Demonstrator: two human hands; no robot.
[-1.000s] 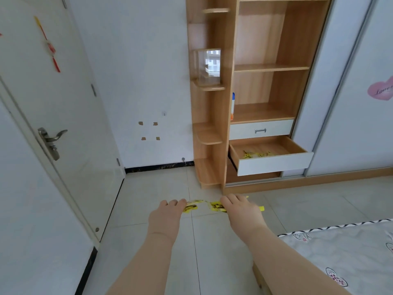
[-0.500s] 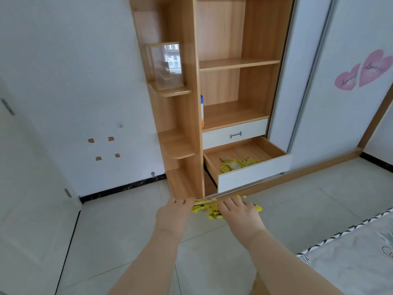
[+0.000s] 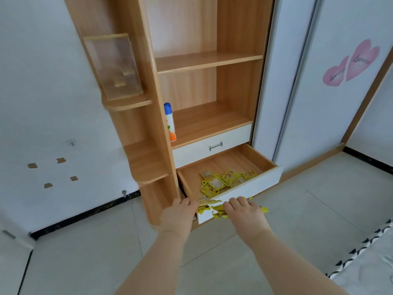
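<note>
Both my hands are stretched out side by side and together carry a bunch of small yellow packets [image 3: 214, 208]. My left hand [image 3: 178, 216] grips the left end of the bunch. My right hand [image 3: 244, 213] grips the right end, with one packet tip sticking out past it. The hands hover just in front of the white front panel of an open wooden drawer [image 3: 255, 188], the lower drawer of a shelf cabinet. Inside the drawer lies a loose pile of the same yellow packets [image 3: 225, 180]. My fingers hide most of the held bunch.
Above the open drawer is a shut white drawer with a metal handle [image 3: 215, 145]. A spray can with a blue cap [image 3: 169, 122] stands on the shelf above. A clear box [image 3: 116, 67] sits on a side shelf. A mattress edge [image 3: 365, 258] lies at lower right.
I have come closer to the cabinet and the view has swung right, away from the door. My hands with the yellow packets have moved up to the open drawer's front.
</note>
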